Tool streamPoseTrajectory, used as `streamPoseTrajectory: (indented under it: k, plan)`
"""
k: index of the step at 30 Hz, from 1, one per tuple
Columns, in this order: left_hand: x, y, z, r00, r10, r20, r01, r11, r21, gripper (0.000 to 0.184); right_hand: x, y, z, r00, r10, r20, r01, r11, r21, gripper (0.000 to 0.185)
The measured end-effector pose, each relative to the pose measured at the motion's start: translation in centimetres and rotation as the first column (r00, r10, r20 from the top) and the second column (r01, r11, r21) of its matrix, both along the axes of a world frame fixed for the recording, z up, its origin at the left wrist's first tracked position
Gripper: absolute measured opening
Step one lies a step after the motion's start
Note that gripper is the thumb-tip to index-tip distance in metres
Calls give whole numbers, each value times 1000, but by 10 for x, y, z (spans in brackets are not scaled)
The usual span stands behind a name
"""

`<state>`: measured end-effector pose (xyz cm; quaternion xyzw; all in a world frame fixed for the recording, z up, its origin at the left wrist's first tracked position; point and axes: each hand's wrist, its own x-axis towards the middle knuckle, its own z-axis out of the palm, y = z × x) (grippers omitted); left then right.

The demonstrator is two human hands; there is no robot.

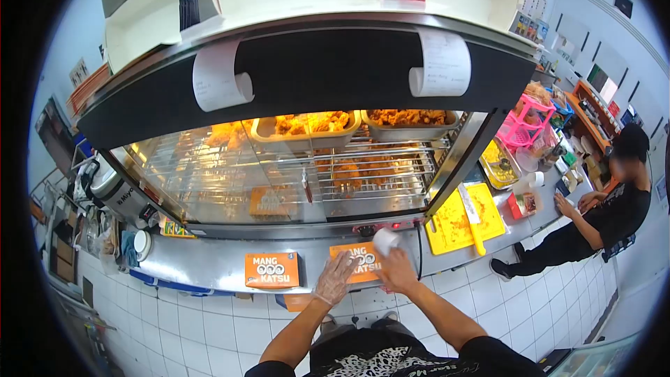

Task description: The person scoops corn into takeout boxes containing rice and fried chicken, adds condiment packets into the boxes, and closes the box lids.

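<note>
My left hand point(335, 279), in a clear plastic glove, lies with fingers stretched along the left edge of an orange and white printed food box point(364, 262). At that box's right side, my right hand point(399, 272) grips a small white rounded object point(386, 240); it is smeared by motion, so its exact kind cannot be made out. A second orange food box point(271, 270) stands shut to the left on the steel counter point(209, 255). Part of another orange box shows below the counter's edge.
A heated glass display cabinet point(279, 167) holds trays of fried food. Paper slips hang from its top. On the right, a large knife point(473, 216) lies across a yellow cutting board point(447, 234). A co-worker point(618, 195) stands farther right, hands over the counter.
</note>
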<state>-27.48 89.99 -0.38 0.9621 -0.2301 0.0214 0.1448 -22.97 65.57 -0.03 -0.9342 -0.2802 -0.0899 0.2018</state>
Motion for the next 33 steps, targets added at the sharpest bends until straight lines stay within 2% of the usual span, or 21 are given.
streamPoseTrajectory:
  k: [1, 3, 4, 6, 7, 9, 10, 12, 13, 16, 17, 19, 20, 21, 22, 24, 25, 26, 28, 30, 33]
  plan:
    - [0, 3, -15, 998, -25, 62, 23, 999, 34, 75, 3, -6, -12, 976, 200, 85, -193, 978, -83, 66]
    - [8, 10, -40, 980, -70, 187, 51, 993, 106, 77, 13, -13, -6, 965, 260, 12, -255, 955, -153, 71]
    - [7, 9, -23, 994, -66, 83, 65, 998, 14, 73, 17, -16, -2, 955, 297, -20, -295, 935, -198, 71]
    - [0, 11, -4, 993, -113, 45, 119, 980, -159, 71, 18, -19, -1, 932, 356, -69, -360, 886, -292, 70]
    - [4, 13, 1, 990, -133, 38, 138, 960, -244, 70, 20, -19, -2, 934, 354, -50, -351, 882, -315, 69]
    - [10, 24, -7, 977, -206, 63, 211, 974, -85, 65, 15, -16, -9, 938, 346, -28, -333, 873, -356, 66]
    - [13, 26, -19, 973, -222, 59, 222, 975, 5, 64, 13, -15, -8, 940, 340, 9, -323, 901, -291, 60]
    - [21, 29, -26, 973, -222, 55, 221, 975, 28, 60, 15, -11, -17, 950, 311, 17, -292, 907, -305, 62]
    - [21, 30, -27, 977, -209, 42, 210, 977, -40, 58, 16, -8, -24, 954, 299, 17, -280, 908, -313, 62]
    - [18, 27, -30, 986, -160, 45, 166, 949, -267, 56, 20, -5, -35, 965, 203, -167, -225, 967, -123, 59]
    - [18, 28, -29, 988, -143, 53, 152, 928, -340, 56, 20, -5, -34, 969, 223, -109, -233, 968, -93, 57]
    - [-1, 15, -15, 989, 33, 146, -7, 984, -181, 56, 9, -8, -28, 968, 253, 2, -252, 967, -35, 54]
    - [-5, 7, -8, 971, 115, 208, -95, 990, -106, 57, 9, -5, -26, 987, 153, 43, -156, 986, 64, 52]
    - [0, 3, -41, 954, 217, 205, -158, 950, -270, 57, 4, 3, -26, 996, 48, 69, -59, 984, 167, 50]
    - [6, -1, -97, 931, 316, 183, -215, 879, -426, 57, -2, 11, -28, 995, -59, 80, 36, 962, 271, 49]
    - [7, -16, -125, 860, 510, -27, -387, 617, -685, 57, 0, 28, -66, 926, -314, -210, 377, 803, 462, 47]
    - [9, -32, -119, 795, 569, -211, -503, 424, -753, 56, 0, 35, -81, 841, -394, -371, 538, 678, 500, 47]
    - [7, -40, -107, 704, 585, -403, -609, 206, -765, 55, -1, 40, -67, 888, -294, -355, 458, 645, 611, 44]
    - [4, -35, -74, 788, 489, -375, -539, 253, -803, 55, -2, 49, -67, 791, -299, -533, 602, 534, 594, 39]
    - [-10, -28, -26, 750, 552, -365, -587, 301, -752, 48, -7, 55, -47, 779, -86, -622, 591, 433, 681, 36]
    - [-35, 16, 6, 680, 718, -145, -581, 408, -704, 50, -34, 99, -13, 790, 48, -612, 567, 324, 757, 36]
